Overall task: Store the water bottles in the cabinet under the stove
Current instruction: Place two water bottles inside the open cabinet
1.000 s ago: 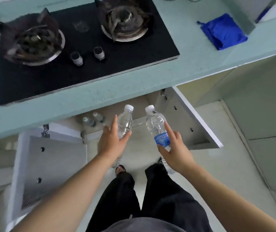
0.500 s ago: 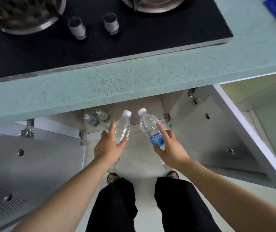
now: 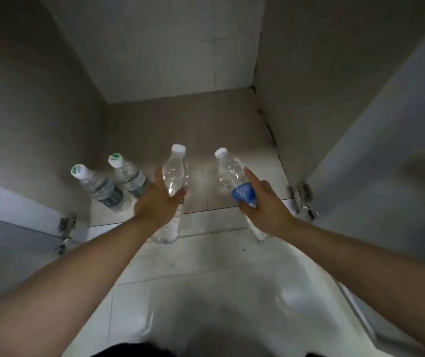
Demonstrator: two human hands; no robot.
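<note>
My left hand (image 3: pixel 158 202) grips a clear unlabelled water bottle (image 3: pixel 175 173) with a white cap, held just above the front edge of the open cabinet floor (image 3: pixel 201 124). My right hand (image 3: pixel 265 204) grips a second clear bottle with a blue label (image 3: pixel 234 176), its cap tilted slightly left. Two bottles with green-and-white caps stand inside the cabinet at its front left: one (image 3: pixel 95 185) nearest the left wall, the other (image 3: pixel 127 175) right beside it.
The cabinet's left wall (image 3: pixel 38 124), back wall (image 3: pixel 170 47) and right wall (image 3: pixel 322 86) enclose the space. Both doors stand open, with hinges at left (image 3: pixel 66 229) and right (image 3: pixel 302 195). Pale tiled floor (image 3: pixel 206 279) lies below my arms.
The view has dropped from the stove and countertop down into the cabinet. Both hands, still holding their bottles, have come forward to the cabinet's front edge.
</note>
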